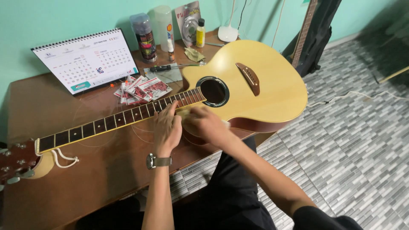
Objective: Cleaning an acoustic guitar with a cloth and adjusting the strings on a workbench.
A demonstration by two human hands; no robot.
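Note:
An acoustic guitar (264, 81) with a pale yellow top lies flat on a brown wooden table (47, 106), its dark fretboard (115, 119) running left to a reddish headstock (15, 159). My left hand (167, 127), with a wristwatch on the wrist, rests on the near edge of the neck close to the body, fingertips touching the fretboard. My right hand (208, 123) sits just right of it, against the guitar's near edge by the cutaway, fingers curled and blurred. Whether it holds anything I cannot tell. Thin loose strings curl on the table under the neck.
A desk calendar (87, 59) stands at the back left. Red and white string packets (140, 89), a screwdriver (164, 67), bottles and tubes (147, 36) and a small yellow bottle (200, 33) crowd the back. A second guitar (309, 34) leans against the wall. A white cord (64, 158) lies near the headstock.

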